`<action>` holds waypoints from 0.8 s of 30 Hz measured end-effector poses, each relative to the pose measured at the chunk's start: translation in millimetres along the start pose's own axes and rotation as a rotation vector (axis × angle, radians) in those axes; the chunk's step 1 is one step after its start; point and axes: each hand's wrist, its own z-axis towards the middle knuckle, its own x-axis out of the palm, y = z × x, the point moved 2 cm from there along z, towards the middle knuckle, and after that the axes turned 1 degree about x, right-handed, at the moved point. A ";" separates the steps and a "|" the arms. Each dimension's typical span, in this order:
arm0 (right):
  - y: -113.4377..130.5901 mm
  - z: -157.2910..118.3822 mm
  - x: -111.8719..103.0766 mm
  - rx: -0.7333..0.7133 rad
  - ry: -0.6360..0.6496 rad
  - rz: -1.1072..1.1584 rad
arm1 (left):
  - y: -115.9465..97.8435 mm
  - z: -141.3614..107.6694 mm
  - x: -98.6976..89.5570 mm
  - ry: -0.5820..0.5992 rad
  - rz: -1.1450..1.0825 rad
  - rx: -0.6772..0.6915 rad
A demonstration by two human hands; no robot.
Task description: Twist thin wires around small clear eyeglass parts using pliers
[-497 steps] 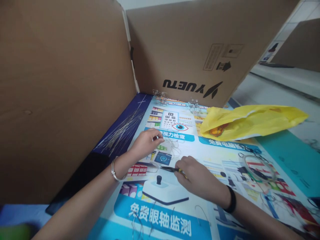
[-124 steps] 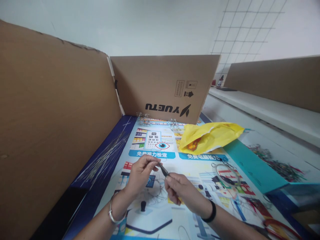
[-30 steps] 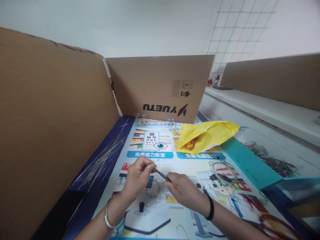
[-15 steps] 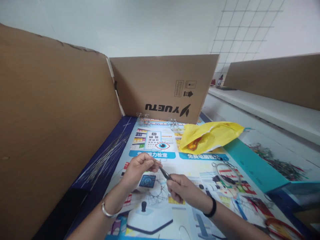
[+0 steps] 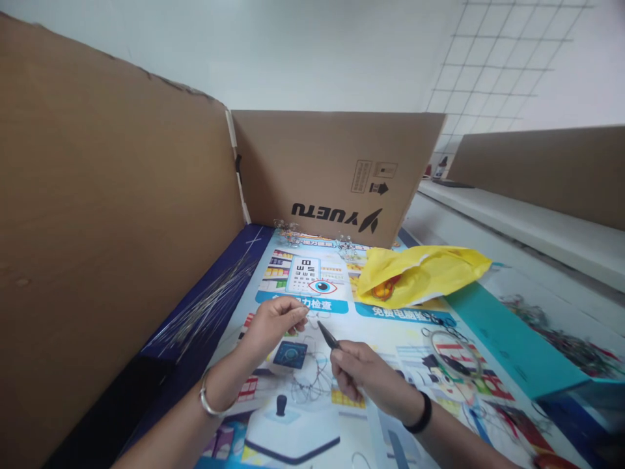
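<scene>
My right hand (image 5: 355, 370) is closed round a pair of dark pliers (image 5: 327, 335), whose tip points up and left toward my other hand. My left hand (image 5: 278, 324) pinches with thumb and fingertips; what it holds, if anything, is too small to make out. A small gap separates the pliers' tip from my left fingertips. Below both hands, loops of thin wire (image 5: 311, 384) lie on the printed sheet (image 5: 293, 426).
Straight wires (image 5: 205, 309) lie at the left beside a cardboard wall (image 5: 112, 195). Another cardboard panel (image 5: 312, 156) stands behind. A yellow bag (image 5: 430, 277), a wire ring (image 5: 476, 358) and a teal box (image 5: 508, 339) with tangled wire are at the right.
The pliers' tip has come away from my left fingertips, leaving a gap. The whole view has shifted slightly, so the surroundings appear further right.
</scene>
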 end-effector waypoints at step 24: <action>10.7 -12.4 28.0 -0.026 0.156 0.348 | -6.5 -17.7 14.9 -0.100 0.094 0.253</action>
